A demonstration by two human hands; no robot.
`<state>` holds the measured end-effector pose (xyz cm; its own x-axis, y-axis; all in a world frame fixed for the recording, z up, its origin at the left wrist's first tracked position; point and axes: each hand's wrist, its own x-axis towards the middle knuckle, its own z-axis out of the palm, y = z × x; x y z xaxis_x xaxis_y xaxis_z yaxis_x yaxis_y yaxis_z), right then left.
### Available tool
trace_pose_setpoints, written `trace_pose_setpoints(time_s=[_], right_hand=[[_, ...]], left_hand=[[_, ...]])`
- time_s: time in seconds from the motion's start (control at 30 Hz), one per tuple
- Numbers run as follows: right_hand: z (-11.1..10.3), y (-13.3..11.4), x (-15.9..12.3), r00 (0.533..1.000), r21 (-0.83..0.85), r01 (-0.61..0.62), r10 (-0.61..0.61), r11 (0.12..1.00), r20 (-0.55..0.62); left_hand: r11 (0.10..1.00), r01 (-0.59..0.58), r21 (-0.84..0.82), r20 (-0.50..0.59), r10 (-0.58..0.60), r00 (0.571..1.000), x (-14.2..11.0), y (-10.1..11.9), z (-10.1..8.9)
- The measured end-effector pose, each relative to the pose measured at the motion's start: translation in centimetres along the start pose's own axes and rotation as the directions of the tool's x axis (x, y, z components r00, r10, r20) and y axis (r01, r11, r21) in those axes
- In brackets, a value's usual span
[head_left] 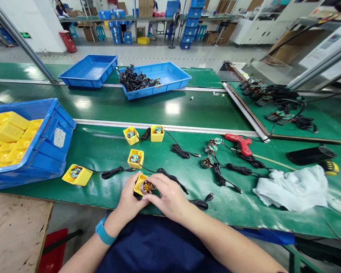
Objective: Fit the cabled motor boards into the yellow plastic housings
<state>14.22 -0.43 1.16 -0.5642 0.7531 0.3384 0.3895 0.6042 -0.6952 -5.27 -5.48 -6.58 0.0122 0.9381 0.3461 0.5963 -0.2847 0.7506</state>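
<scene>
The round copper-and-silver metal part with wound coils [147,187] sits at the mouth of the small square yellow plastic cup [137,185], just over the bench's near edge, the left hand [129,197] curled round the cup's side and the right hand [169,193] pinching the part between thumb and fingers; if it is pressed in askew, the coils could scrape the rim, and a slack grip might drop either piece over that edge. A sleeve or forearm brushing the coiled black cable with a metal plug [200,204] beside the right wrist could drag it, and the red plastic glue gun [240,143], its nozzle near loose green circuit boards [216,141], might mark them if hot, which I cannot tell. Counted: one cup in hand and four more standing or tilted on the green bench [102,142], each with a board inside; three loose coil-and-board units by the gun; two shallow blue plastic trays [89,70] beyond; one crumpled white cloth [292,187]
</scene>
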Motion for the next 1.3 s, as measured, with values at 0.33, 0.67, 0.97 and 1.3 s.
trace_pose_setpoints(time_s=[0.33, 0.67, 0.97, 1.3], right_hand=[[-0.2, -1.0, 0.9, 0.988, 0.031, -0.089, 0.085, 0.996, 0.13], [-5.2, -3.4, 0.2, 0.987, 0.012, 0.023, -0.024, 1.0, 0.157], [-5.9, -4.8, 0.5, 0.822, 0.43, -0.57, 0.481, 0.701, 0.306], [-7.1, -4.0, 0.5, 0.827, 0.434, -0.554, 0.412, 0.711, 0.381]], left_hand=[[0.954, -0.208, 0.215, -0.199, 0.251, 0.947, 0.7, 2.8, -0.9], [0.943, -0.233, 0.238, -0.209, 0.284, 0.936, 1.1, 6.4, -2.1], [0.956, -0.271, 0.115, -0.098, 0.282, 0.954, 1.3, 7.2, -2.8], [0.979, -0.171, -0.112, 0.019, 0.174, 0.985, 0.5, 7.0, -3.8]])
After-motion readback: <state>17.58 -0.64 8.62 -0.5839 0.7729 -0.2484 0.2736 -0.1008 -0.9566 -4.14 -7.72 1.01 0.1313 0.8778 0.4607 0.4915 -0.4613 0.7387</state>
